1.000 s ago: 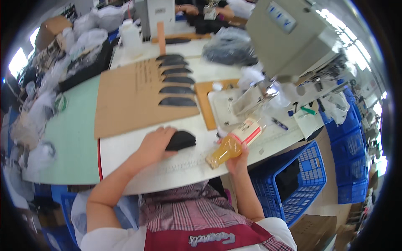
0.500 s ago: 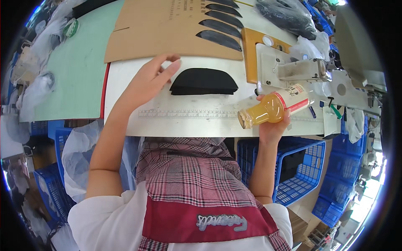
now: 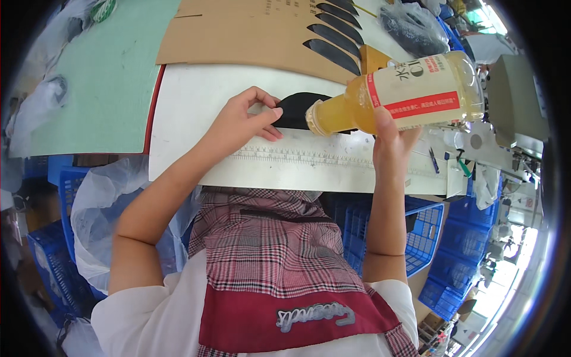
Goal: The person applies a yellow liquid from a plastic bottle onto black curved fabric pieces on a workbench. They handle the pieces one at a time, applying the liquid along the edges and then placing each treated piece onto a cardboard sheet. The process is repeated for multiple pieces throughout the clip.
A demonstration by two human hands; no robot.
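My right hand (image 3: 394, 140) grips a bottle of yellow drink (image 3: 425, 89), which has a cream and red label. It is tipped on its side, its capped neck pointing left above a black half-moon fabric piece (image 3: 300, 107). Part of that fabric is hidden behind the bottle neck. At the fabric's left end, my left hand (image 3: 253, 116) has its thumb and fingers closed around the edge. Both lie over the white work table (image 3: 190, 113), just beyond a printed ruler scale (image 3: 279, 156).
Several dark curved pieces (image 3: 333, 55) lie on a cardboard sheet (image 3: 238, 35) at the back. A green surface (image 3: 113, 89) adjoins on the left. A grey machine (image 3: 514, 101) stands at right. Blue crates (image 3: 425, 235) sit below the table's front edge.
My left hand has moved right onto the left end of the black fabric piece. The bottle in my right hand has been raised and now partly covers that fabric.
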